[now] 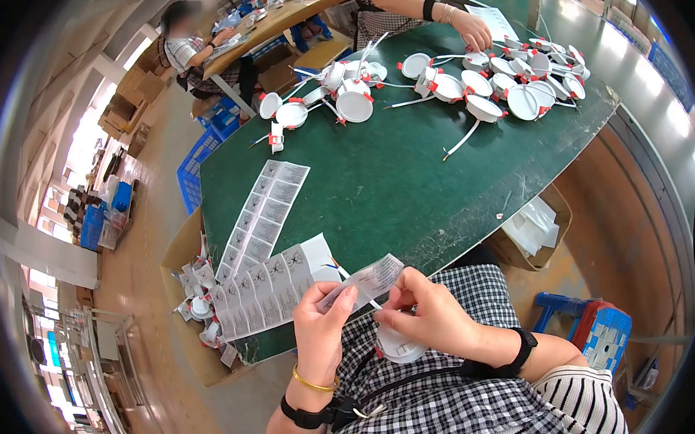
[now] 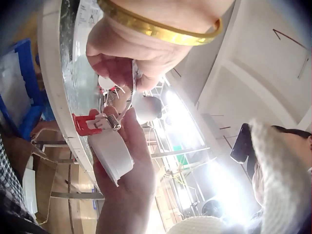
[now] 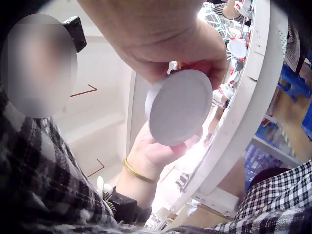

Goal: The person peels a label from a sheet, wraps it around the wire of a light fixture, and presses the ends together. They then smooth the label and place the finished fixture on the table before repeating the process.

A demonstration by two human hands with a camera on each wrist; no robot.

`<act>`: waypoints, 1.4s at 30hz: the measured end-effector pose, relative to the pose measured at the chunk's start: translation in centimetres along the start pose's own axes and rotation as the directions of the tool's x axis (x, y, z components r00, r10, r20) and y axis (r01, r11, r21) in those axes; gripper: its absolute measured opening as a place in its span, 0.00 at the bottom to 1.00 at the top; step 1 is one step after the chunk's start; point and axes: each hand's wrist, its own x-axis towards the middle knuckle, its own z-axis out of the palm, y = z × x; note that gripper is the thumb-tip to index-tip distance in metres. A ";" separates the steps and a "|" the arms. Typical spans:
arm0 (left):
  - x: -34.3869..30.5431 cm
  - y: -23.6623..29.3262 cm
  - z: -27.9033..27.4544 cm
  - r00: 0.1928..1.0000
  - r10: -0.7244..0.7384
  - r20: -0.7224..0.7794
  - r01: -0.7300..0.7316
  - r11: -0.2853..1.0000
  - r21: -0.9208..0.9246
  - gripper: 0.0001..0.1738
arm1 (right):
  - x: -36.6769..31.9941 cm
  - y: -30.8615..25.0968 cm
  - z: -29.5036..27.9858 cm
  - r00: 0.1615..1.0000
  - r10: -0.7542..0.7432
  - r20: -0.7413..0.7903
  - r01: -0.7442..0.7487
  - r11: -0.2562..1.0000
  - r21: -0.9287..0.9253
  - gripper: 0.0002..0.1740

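My left hand [image 1: 322, 323] pinches a printed label [image 1: 376, 278] between thumb and fingers. My right hand [image 1: 432, 316] holds a white round downlight [image 1: 398, 346] by its back; its fingers are close to the label's right end. A white cable from the lamp runs behind the label, its coloured wire tips [image 1: 333, 264] showing past it. The left wrist view shows the lamp's red clip [image 2: 87, 125] and spring [image 2: 113, 122] beside the right hand. Seen in the right wrist view, the flat lamp face [image 3: 180, 108] hides part of the left hand [image 3: 163, 152].
Label sheets [image 1: 264, 291] lie on the green table [image 1: 363, 195] to the left. Piles of downlights [image 1: 354, 106] are across the table, where another person's hand [image 1: 470, 30] reaches in. A carton [image 1: 185, 250] with lamps stands at the left edge, another carton [image 1: 558, 205] at right.
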 end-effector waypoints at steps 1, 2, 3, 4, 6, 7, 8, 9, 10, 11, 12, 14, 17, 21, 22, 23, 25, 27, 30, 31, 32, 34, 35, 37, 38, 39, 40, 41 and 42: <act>0.0 0.0 0.1 1.000 0.013 -0.004 -0.013 1.000 0.005 0.09 | 0.0 0.0 -0.1 0.999 0.047 -0.016 -0.046 0.998 0.034 0.16; 0.0 0.0 0.1 1.000 0.015 -0.007 -0.015 1.000 0.002 0.09 | -0.1 0.1 -0.1 0.999 0.045 -0.011 -0.045 0.999 0.030 0.16; 0.0 -0.1 0.2 1.000 0.023 -0.016 -0.023 1.000 0.007 0.09 | -0.1 0.3 0.0 1.000 0.026 -0.011 -0.025 0.996 0.083 0.14; 0.0 -0.1 0.3 0.999 0.033 -0.024 -0.032 0.999 0.010 0.09 | 0.0 0.5 0.0 1.000 0.007 -0.011 -0.005 0.991 0.133 0.13; 0.0 0.0 0.3 0.999 0.041 -0.021 -0.041 0.999 -0.012 0.09 | -0.1 0.7 -0.1 0.998 -0.059 -0.004 0.059 0.984 0.166 0.10; 0.0 0.1 0.4 0.999 0.043 -0.014 -0.044 0.999 -0.028 0.08 | -0.1 0.9 -0.1 0.998 -0.062 0.004 0.061 0.986 0.158 0.10; 0.0 0.2 0.5 0.999 0.048 -0.020 -0.049 0.998 -0.036 0.08 | -0.1 1.2 -0.1 0.994 -0.108 0.017 0.105 0.982 0.158 0.09; 0.0 0.3 0.6 0.999 0.046 -0.018 -0.047 0.998 -0.041 0.08 | 0.0 1.3 -0.1 0.988 -0.155 0.027 0.149 0.976 0.159 0.08; 0.0 0.3 0.6 0.999 0.043 -0.014 -0.044 0.998 -0.044 0.08 | 0.1 1.2 -0.1 0.987 -0.157 0.031 0.150 0.976 0.156 0.08; 0.0 0.4 0.7 0.999 0.045 -0.015 -0.045 0.998 -0.047 0.08 | 0.2 1.1 0.0 0.982 -0.188 0.009 0.185 0.972 0.144 0.08; -0.1 0.4 0.7 0.999 0.043 0.000 -0.043 0.998 -0.048 0.08 | 0.3 0.9 0.2 0.976 -0.218 -0.014 0.218 0.967 0.132 0.08; -0.1 0.4 0.9 0.999 0.041 0.017 -0.041 0.998 -0.051 0.08 | 0.6 0.5 0.6 0.953 -0.291 -0.087 0.299 0.950 0.095 0.08; -0.1 0.5 1.2 0.998 0.056 0.037 -0.056 0.998 0.007 0.09 | 0.6 0.3 0.8 0.955 -0.260 -0.141 0.267 0.963 0.033 0.08; -0.4 1.8 1.5 0.991 0.070 0.116 -0.074 0.997 0.028 0.10 | 0.4 -0.8 0.1 0.939 -0.260 -0.226 0.263 0.965 -0.015 0.08; -0.5 2.1 1.6 0.986 0.077 0.145 -0.089 0.993 0.077 0.11 | 0.4 -0.1 -0.2 0.928 -0.280 -0.246 0.266 0.960 -0.086 0.09; -0.8 2.6 2.0 0.986 0.079 0.145 -0.090 0.994 0.069 0.11 | 0.2 -0.1 -0.6 0.928 -0.281 -0.243 0.266 0.959 -0.093 0.09; -1.3 3.3 2.7 0.960 0.259 0.106 -0.269 0.958 0.102 0.14 | -0.2 -0.6 -1.4 0.955 -0.194 -0.223 0.215 0.974 0.075 0.09; -1.4 3.1 1.5 0.966 0.232 0.115 -0.236 0.971 0.024 0.13 | -0.6 -1.1 -2.1 0.971 -0.127 -0.203 0.165 0.970 0.181 0.09; -1.6 3.2 0.8 0.971 0.145 0.192 -0.154 0.988 0.033 0.09 | -1.2 -1.6 -3.3 0.985 -0.160 -0.062 0.168 0.973 0.156 0.07; -1.7 3.1 0.7 0.971 0.151 0.188 -0.157 0.987 0.021 0.09 | -1.5 -1.8 -3.3 0.985 -0.163 -0.055 0.169 0.975 0.145 0.07; -1.7 3.0 0.6 0.973 0.136 0.187 -0.138 0.990 -0.001 0.08 | -1.6 -1.9 -3.4 0.989 -0.141 -0.042 0.147 0.971 0.188 0.07; -1.8 3.0 0.4 0.975 0.118 0.187 -0.117 0.993 -0.018 0.07 | -1.9 -2.1 -3.2 0.992 -0.124 -0.033 0.129 0.964 0.233 0.07; -1.9 3.1 0.3 0.972 0.124 0.202 -0.124 0.992 -0.012 0.06 | -2.0 -2.0 -3.1 0.992 -0.126 -0.027 0.129 0.965 0.227 0.07; -1.9 3.0 0.1 0.968 0.136 0.213 -0.136 0.991 -0.012 0.05 | -2.2 -2.0 -3.0 0.996 -0.084 -0.039 0.091 0.964 0.249 0.07; -1.8 2.8 0.0 0.951 0.204 0.232 -0.203 0.979 -0.028 0.05 | -2.3 -2.0 -2.9 0.996 -0.087 -0.035 0.093 0.965 0.244 0.07; -1.8 2.6 0.0 0.929 0.271 0.250 -0.269 0.962 -0.044 0.05 | -2.4 -2.1 -2.7 0.996 -0.077 -0.046 0.086 0.961 0.263 0.07; -1.8 2.7 0.0 0.929 0.275 0.247 -0.272 0.961 -0.049 0.05 | -2.5 -2.2 -2.6 0.996 -0.066 -0.057 0.079 0.956 0.282 0.08; -1.9 2.9 0.1 0.937 0.245 0.248 -0.232 0.969 -0.081 0.06 | -2.6 -2.2 -2.5 0.996 -0.068 -0.054 0.081 0.957 0.278 0.08; -1.9 3.1 0.2 0.944 0.215 0.249 -0.192 0.975 -0.114 0.06 | -2.6 -2.1 -2.5 0.994 -0.090 -0.053 0.101 0.962 0.255 0.08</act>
